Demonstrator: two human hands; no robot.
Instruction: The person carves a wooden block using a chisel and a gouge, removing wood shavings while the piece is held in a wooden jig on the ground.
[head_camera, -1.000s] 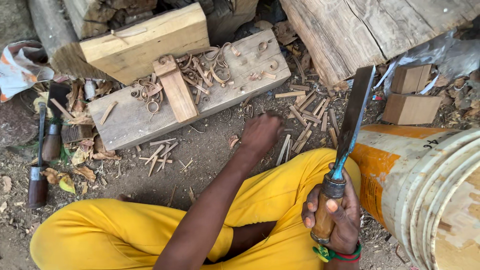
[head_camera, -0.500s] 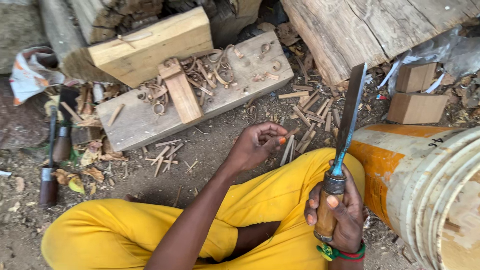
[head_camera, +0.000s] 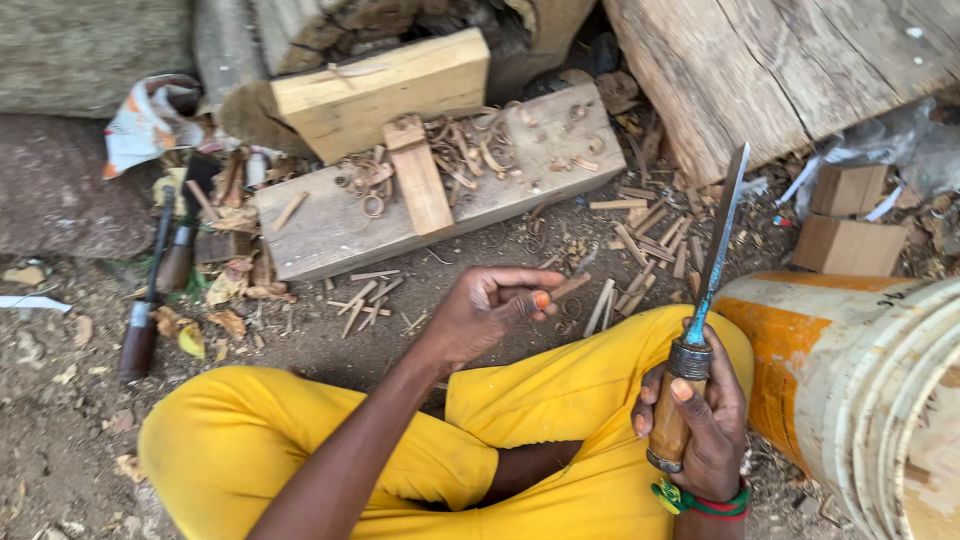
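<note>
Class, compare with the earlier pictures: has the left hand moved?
Yes. The left hand has lifted off the ground near the plank, turned palm-up and holds a small wood stick.

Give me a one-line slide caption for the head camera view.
Seated in yellow trousers, a person's right hand holds a chisel upright while the left hand pinches a small wood sliver.

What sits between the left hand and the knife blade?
Head view: loose wood sticks on bare dirt, between the left hand and the blade; nothing else.
</note>
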